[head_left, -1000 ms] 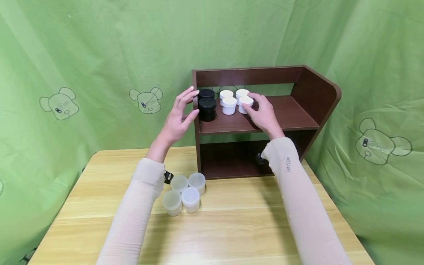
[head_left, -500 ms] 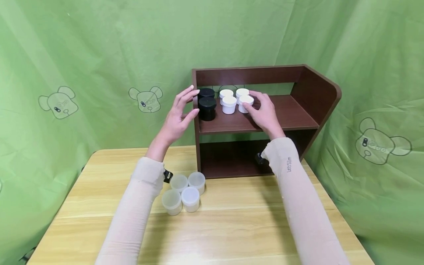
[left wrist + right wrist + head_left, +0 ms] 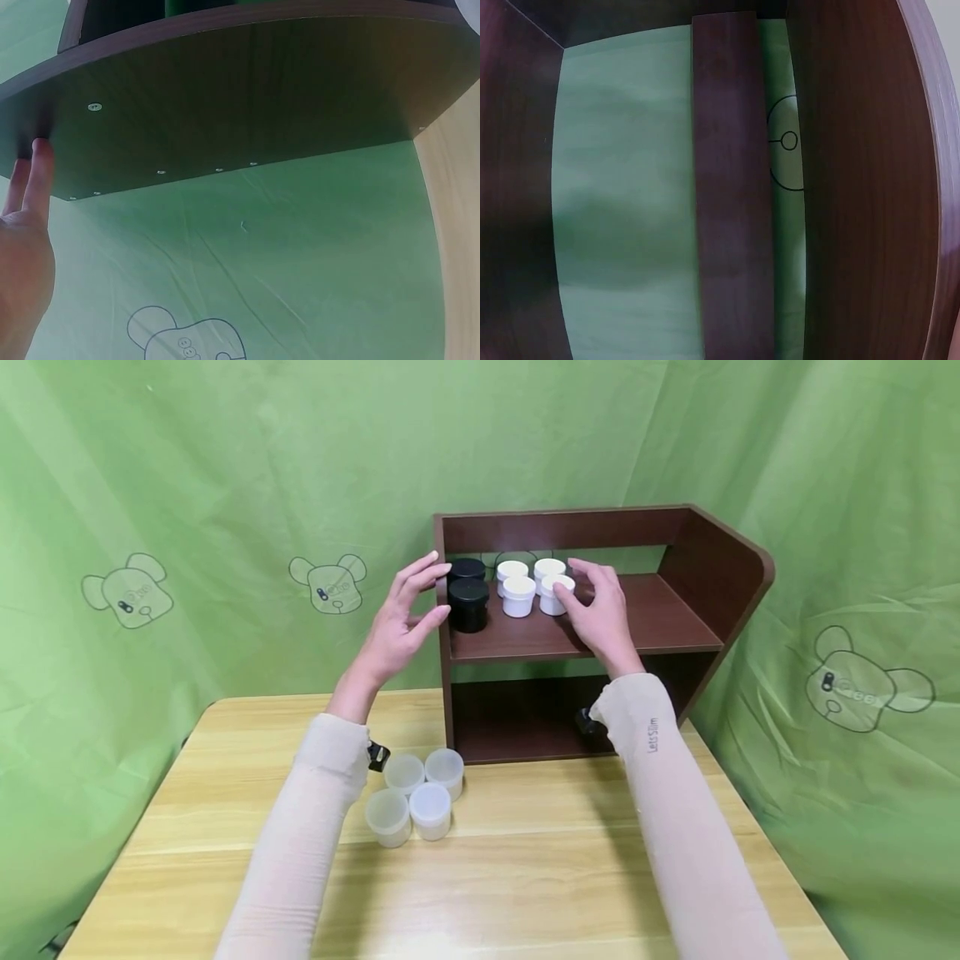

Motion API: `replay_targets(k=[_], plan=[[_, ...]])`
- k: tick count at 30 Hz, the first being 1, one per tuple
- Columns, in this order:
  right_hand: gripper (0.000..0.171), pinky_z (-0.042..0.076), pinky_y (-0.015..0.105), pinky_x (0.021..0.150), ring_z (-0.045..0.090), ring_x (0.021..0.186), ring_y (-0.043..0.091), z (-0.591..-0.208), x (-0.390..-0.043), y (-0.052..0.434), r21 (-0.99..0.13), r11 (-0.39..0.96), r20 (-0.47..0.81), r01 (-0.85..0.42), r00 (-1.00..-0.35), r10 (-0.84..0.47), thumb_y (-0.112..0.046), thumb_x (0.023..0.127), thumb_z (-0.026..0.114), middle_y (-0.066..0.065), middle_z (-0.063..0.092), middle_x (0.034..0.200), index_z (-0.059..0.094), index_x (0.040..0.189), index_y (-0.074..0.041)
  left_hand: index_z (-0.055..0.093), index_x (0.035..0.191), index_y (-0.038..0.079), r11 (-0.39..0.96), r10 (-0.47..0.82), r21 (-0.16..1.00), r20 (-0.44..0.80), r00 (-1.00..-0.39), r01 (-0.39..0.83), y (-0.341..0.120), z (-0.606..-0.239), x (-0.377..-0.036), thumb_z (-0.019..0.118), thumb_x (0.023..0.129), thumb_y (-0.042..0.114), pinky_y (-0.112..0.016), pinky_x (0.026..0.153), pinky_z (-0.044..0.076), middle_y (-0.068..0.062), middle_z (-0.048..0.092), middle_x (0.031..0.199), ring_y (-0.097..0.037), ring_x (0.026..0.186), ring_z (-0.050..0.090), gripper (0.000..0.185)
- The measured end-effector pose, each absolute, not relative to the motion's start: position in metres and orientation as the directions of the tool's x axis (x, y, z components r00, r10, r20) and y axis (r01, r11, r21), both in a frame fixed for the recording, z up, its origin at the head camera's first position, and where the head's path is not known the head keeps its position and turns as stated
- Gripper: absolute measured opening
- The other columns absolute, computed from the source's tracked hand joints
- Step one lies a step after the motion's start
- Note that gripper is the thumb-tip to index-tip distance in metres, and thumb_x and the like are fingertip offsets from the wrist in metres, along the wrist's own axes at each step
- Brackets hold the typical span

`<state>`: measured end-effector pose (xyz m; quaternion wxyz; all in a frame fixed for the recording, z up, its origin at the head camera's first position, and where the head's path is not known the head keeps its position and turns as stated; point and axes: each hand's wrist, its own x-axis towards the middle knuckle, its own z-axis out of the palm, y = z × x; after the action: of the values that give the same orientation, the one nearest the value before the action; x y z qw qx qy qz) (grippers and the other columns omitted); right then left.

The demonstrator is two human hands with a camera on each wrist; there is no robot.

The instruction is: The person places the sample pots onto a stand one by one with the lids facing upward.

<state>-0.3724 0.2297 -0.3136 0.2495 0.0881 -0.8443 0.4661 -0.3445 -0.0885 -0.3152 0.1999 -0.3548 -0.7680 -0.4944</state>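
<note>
Left hand [image 3: 397, 622]: fingers spread, braced on shelf [image 3: 645, 610] side panel — holds nothing.
Right hand [image 3: 596, 610]: relaxed, fingertips touching front white jar [image 3: 556, 595].
Advice: nudge gently — neighbouring jars crowd close.

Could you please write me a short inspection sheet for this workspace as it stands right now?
Surface: wooden table, bearing a dark brown shelf unit.
Job's things: two black jars and four white jars in a group at the left end of the upper shelf.
Clutter: four frosted plastic tubs clustered on the table in front of the shelf unit.
Hands: left hand open, fingers against the shelf unit's left side panel; right hand open beside the front right white jar, contact unclear.
Cables: nothing seen.
Surroundings: green cloth backdrop printed with bear heads; light sleeves on both arms, a small black device at each wrist.
</note>
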Motion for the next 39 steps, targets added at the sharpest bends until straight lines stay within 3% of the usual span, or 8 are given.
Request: replay_targets(k=[8, 10, 15, 18, 22, 27, 33, 39], plan=[[0.047, 0.046, 0.036, 0.115, 0.054, 0.127, 0.022, -0.315, -0.36, 0.23, -0.721, 0.499, 0.599, -0.48, -0.794, 0.101, -0.035, 0.101, 0.067, 0.011, 0.058, 0.133, 0.062, 0.143, -0.016, 0.046, 0.15, 0.008, 0.242, 0.37, 0.659, 0.616, -0.696, 0.712, -0.089, -0.292, -0.32, 0.061, 0.103, 0.006, -0.046, 0.099, 0.062, -0.008, 0.028, 0.168, -0.034, 0.143, 0.047, 0.049], [0.045, 0.046, 0.04, 0.114, 0.054, 0.125, 0.022, -0.317, -0.352, 0.228, -0.698, 0.489, 0.632, -0.522, -0.771, 0.08, -0.033, 0.101, 0.068, 0.01, 0.059, 0.131, 0.063, 0.142, -0.016, 0.045, 0.15, 0.008, 0.244, 0.376, 0.66, 0.611, -0.697, 0.711, -0.089, -0.29, -0.317, 0.061, 0.103, 0.006, -0.047, 0.098, 0.062, -0.008, 0.028, 0.168, -0.035, 0.143, 0.046, 0.05], [0.038, 0.047, 0.047, 0.11, 0.054, 0.12, 0.026, -0.328, -0.325, 0.222, -0.613, 0.467, 0.727, -0.638, -0.686, 0.018, -0.014, 0.1, 0.069, 0.015, 0.062, 0.127, 0.066, 0.137, -0.007, 0.044, 0.152, 0.011, 0.261, 0.398, 0.658, 0.593, -0.7, 0.706, -0.091, -0.29, -0.317, 0.062, 0.103, 0.008, -0.049, 0.1, 0.061, -0.008, 0.025, 0.169, -0.036, 0.145, 0.044, 0.052], [0.036, 0.049, 0.038, 0.105, 0.057, 0.115, 0.028, -0.339, -0.306, 0.218, -0.546, 0.443, 0.784, -0.711, -0.62, -0.029, -0.001, 0.095, 0.07, 0.018, 0.065, 0.122, 0.069, 0.13, -0.001, 0.044, 0.152, 0.01, 0.26, 0.41, 0.658, 0.587, -0.698, 0.706, -0.093, -0.289, -0.318, 0.062, 0.103, 0.007, -0.051, 0.1, 0.06, -0.008, 0.025, 0.169, -0.036, 0.145, 0.044, 0.052], [0.034, 0.051, 0.025, 0.096, 0.061, 0.105, 0.025, -0.358, -0.288, 0.214, -0.482, 0.385, 0.818, -0.787, -0.562, -0.124, 0.001, 0.091, 0.071, 0.015, 0.069, 0.117, 0.073, 0.125, -0.003, 0.045, 0.151, 0.009, 0.247, 0.414, 0.657, 0.593, -0.691, 0.712, -0.094, -0.289, -0.319, 0.063, 0.102, 0.005, -0.05, 0.1, 0.06, -0.008, 0.025, 0.169, -0.037, 0.145, 0.044, 0.052], [0.035, 0.057, 0.029, 0.093, 0.064, 0.104, 0.023, -0.389, -0.279, 0.203, -0.545, 0.336, 0.725, -0.768, -0.633, -0.271, -0.001, 0.093, 0.073, 0.013, 0.07, 0.114, 0.072, 0.127, -0.007, 0.043, 0.152, 0.008, 0.243, 0.425, 0.652, 0.594, -0.683, 0.718, -0.095, -0.287, -0.32, 0.063, 0.101, 0.003, -0.052, 0.103, 0.058, -0.007, 0.024, 0.169, -0.037, 0.145, 0.044, 0.055], [0.044, 0.059, 0.043, 0.099, 0.064, 0.114, 0.026, -0.434, -0.276, 0.184, -0.683, 0.389, 0.437, -0.618, -0.773, -0.46, -0.02, 0.099, 0.072, 0.012, 0.065, 0.125, 0.062, 0.142, -0.017, 0.043, 0.152, 0.008, 0.229, 0.443, 0.638, 0.604, -0.662, 0.735, -0.097, -0.293, -0.326, 0.065, 0.1, 0.002, -0.054, 0.103, 0.058, -0.008, 0.024, 0.169, -0.037, 0.145, 0.043, 0.057], [0.057, 0.055, 0.045, 0.108, 0.061, 0.124, 0.028, -0.475, -0.278, 0.167, -0.737, 0.451, 0.207, -0.503, -0.804, -0.557, -0.026, 0.098, 0.074, 0.011, 0.061, 0.136, 0.053, 0.149, -0.013, 0.044, 0.154, 0.016, 0.228, 0.452, 0.615, 0.619, -0.642, 0.755, -0.1, -0.306, -0.346, 0.068, 0.098, 0.004, -0.051, 0.101, 0.06, 0.002, 0.024, 0.169, -0.032, 0.145, 0.044, 0.062]])
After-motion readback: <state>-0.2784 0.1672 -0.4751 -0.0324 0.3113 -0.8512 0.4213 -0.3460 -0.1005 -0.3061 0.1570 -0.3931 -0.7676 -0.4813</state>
